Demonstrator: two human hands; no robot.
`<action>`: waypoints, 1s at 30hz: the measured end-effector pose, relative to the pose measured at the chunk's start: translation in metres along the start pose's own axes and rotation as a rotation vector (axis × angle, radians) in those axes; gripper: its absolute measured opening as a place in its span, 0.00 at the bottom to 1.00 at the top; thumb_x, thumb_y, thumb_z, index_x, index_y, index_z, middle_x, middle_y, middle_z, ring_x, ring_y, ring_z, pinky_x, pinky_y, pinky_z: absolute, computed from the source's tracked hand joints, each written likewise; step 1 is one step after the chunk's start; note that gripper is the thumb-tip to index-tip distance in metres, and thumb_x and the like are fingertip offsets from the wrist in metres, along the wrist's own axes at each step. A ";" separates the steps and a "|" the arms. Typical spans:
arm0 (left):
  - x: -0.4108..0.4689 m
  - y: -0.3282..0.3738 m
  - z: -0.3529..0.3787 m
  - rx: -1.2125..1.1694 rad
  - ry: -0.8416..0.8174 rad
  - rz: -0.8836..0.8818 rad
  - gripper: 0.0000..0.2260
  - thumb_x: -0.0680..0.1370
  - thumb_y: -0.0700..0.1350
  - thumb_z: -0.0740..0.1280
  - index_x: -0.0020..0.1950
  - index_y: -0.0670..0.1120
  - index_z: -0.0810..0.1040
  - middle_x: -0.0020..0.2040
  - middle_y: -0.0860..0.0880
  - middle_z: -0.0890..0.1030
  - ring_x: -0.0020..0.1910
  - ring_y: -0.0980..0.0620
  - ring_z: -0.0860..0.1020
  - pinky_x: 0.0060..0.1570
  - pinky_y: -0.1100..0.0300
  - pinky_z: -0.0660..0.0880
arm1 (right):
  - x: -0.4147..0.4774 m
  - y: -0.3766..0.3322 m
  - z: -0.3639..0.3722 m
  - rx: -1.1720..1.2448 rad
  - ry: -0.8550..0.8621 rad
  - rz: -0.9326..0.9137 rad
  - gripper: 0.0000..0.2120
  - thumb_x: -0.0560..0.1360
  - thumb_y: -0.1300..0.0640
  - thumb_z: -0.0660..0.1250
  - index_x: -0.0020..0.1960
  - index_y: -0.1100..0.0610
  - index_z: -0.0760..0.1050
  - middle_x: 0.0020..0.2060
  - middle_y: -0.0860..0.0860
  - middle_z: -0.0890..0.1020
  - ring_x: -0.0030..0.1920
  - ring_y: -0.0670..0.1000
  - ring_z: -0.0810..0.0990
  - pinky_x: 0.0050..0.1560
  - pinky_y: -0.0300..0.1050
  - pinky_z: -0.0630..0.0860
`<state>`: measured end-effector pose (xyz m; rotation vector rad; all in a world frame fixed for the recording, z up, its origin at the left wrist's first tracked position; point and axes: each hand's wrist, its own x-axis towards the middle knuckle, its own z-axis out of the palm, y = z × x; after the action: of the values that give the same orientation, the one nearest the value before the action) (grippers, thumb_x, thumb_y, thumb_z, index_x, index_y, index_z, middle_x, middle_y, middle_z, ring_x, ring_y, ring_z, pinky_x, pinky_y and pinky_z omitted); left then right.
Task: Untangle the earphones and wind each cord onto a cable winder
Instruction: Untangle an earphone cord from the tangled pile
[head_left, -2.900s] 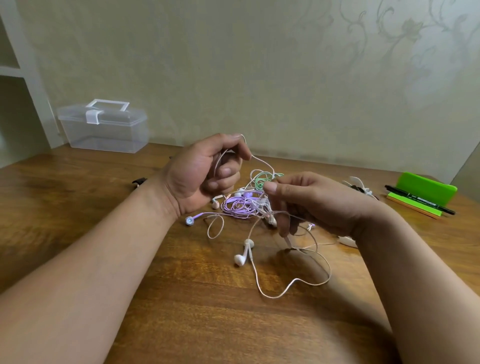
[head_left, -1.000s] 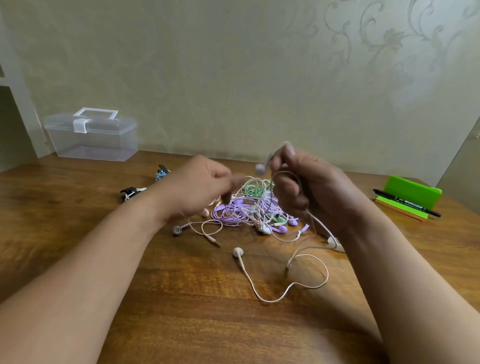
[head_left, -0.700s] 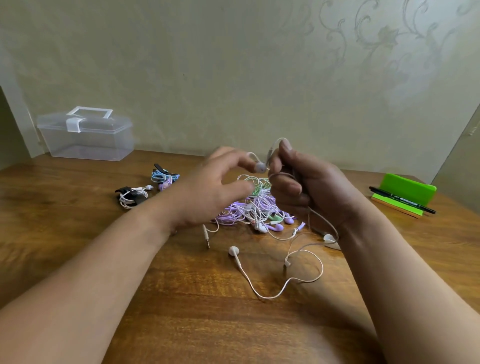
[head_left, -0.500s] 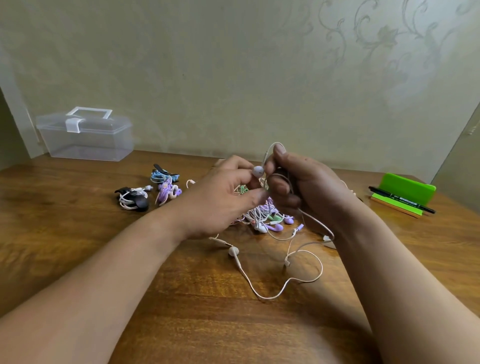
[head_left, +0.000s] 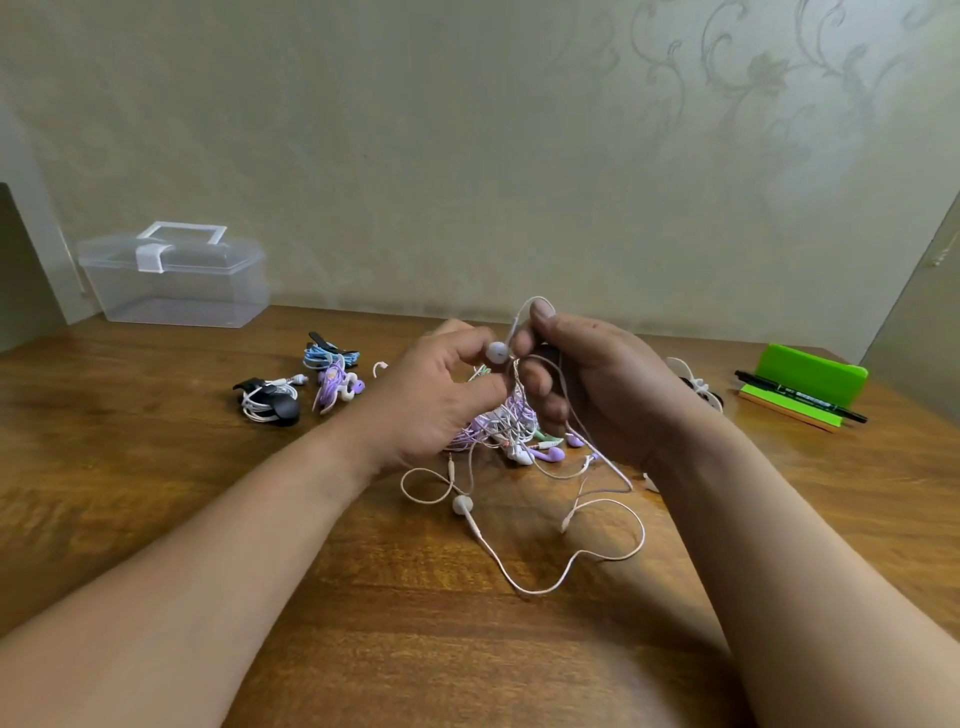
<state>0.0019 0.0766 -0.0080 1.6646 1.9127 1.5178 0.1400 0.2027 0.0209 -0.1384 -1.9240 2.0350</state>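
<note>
A tangle of white, purple and green earphones (head_left: 511, 428) lies on the wooden table (head_left: 156, 493), partly hidden behind my hands. My right hand (head_left: 587, 384) pinches a white cord that loops over its thumb. A white earbud (head_left: 497, 352) on that cord sits between both hands, and my left hand (head_left: 441, 395) grips it with thumb and fingers. A second white earbud (head_left: 462, 504) rests on the table, its cord curving toward me. Wound sets lie at the left: a black winder with white cord (head_left: 267, 402), a blue one (head_left: 330, 356) and a purple one (head_left: 337, 389).
A clear plastic box (head_left: 176, 278) with a white handle stands at the back left by the wall. At the right sits a green holder (head_left: 810, 382) with a black pen (head_left: 800, 397). White winder pieces (head_left: 693, 382) lie behind my right wrist.
My right hand lifted a white cord and earbud out of the pile. My left hand let go of its earlier cord, moved right and closed on that earbud. The wound sets at the left came into view.
</note>
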 end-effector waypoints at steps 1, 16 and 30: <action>0.000 0.000 -0.001 -0.023 0.030 0.005 0.08 0.71 0.53 0.71 0.46 0.51 0.83 0.53 0.51 0.77 0.55 0.54 0.79 0.65 0.52 0.73 | 0.001 0.001 0.000 0.000 0.019 0.004 0.18 0.87 0.50 0.54 0.47 0.59 0.74 0.29 0.54 0.73 0.24 0.50 0.70 0.26 0.40 0.67; 0.024 0.068 -0.036 -0.728 0.325 -0.040 0.11 0.83 0.38 0.54 0.42 0.47 0.69 0.37 0.45 0.82 0.32 0.48 0.77 0.38 0.55 0.78 | -0.001 0.006 -0.018 -1.454 0.161 0.235 0.10 0.76 0.52 0.72 0.43 0.56 0.75 0.38 0.51 0.79 0.36 0.50 0.73 0.34 0.45 0.67; 0.012 0.065 -0.047 -0.668 0.391 -0.244 0.07 0.82 0.40 0.57 0.45 0.46 0.70 0.35 0.46 0.83 0.31 0.48 0.81 0.37 0.56 0.79 | -0.014 -0.009 0.004 -0.215 -0.276 -0.065 0.11 0.80 0.54 0.69 0.44 0.61 0.81 0.39 0.60 0.81 0.41 0.57 0.82 0.51 0.49 0.81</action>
<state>0.0058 0.0506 0.0685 0.8677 1.4224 2.1595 0.1535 0.1944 0.0282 0.1606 -2.2799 1.8812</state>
